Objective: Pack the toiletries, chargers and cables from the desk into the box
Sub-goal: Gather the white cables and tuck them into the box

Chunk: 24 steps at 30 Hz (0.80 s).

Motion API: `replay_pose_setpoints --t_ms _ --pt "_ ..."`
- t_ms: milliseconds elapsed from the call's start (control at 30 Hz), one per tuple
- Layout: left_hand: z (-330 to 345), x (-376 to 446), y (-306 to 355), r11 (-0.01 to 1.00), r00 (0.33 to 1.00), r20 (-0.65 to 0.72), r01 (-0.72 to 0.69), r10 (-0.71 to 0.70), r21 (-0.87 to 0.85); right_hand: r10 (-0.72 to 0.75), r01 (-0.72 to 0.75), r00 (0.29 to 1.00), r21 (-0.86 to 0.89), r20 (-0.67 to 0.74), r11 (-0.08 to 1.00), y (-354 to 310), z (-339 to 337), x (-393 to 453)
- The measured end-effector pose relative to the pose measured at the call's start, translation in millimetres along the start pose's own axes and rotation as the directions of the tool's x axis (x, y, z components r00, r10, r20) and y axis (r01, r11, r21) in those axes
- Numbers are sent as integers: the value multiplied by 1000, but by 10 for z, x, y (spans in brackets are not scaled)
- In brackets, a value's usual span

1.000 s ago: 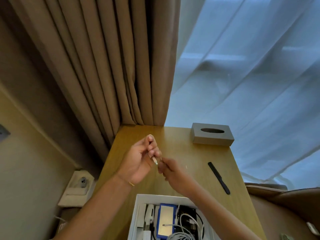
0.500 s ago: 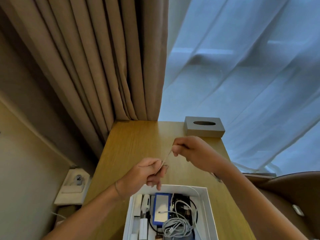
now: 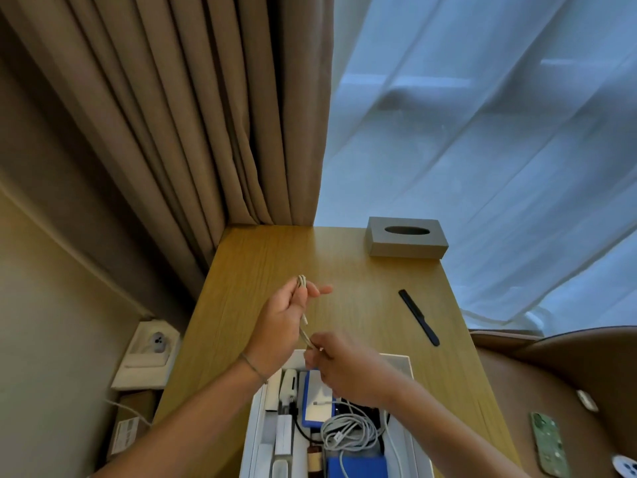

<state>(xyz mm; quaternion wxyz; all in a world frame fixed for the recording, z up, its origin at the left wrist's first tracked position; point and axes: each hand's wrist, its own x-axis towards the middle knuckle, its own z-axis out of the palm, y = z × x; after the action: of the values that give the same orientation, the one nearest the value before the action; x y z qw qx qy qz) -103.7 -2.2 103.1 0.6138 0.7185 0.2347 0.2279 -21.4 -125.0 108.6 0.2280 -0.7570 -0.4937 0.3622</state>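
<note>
Hanging folded above the white box (image 3: 418,453), a thin pale braided cable (image 3: 302,307) is pinched near its loop by the left hand (image 3: 282,326) and lower by the right hand (image 3: 339,365); beyond the box, a flat black comb (image 3: 418,317) lies on the wood-grain desk (image 3: 275,257).

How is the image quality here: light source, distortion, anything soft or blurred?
Head view: daylight through the sheer curtain, the wall at left dimmer; wide-angle bending of the drapes and desk edges; the cable in the left hand is slightly soft.

The right hand (image 3: 348,367) has dropped below the raised left hand (image 3: 281,322), folding the cable (image 3: 303,305).
</note>
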Motion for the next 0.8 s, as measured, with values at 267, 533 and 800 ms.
replay_pose_setpoints --t_ms 267,533,800 --pt "4 -209 -249 958 928 362 -23 -85 285 63 -74 973 -41 -221 996 106 -287 -99" --pt "2 -293 -374 966 806 533 205 -256 154 150 -65 892 208 -426 976 379 176 -36" --pt "72 -501 -568 671 690 614 665 -383 -329 65 23 842 156 -536 988 554 538 -130"
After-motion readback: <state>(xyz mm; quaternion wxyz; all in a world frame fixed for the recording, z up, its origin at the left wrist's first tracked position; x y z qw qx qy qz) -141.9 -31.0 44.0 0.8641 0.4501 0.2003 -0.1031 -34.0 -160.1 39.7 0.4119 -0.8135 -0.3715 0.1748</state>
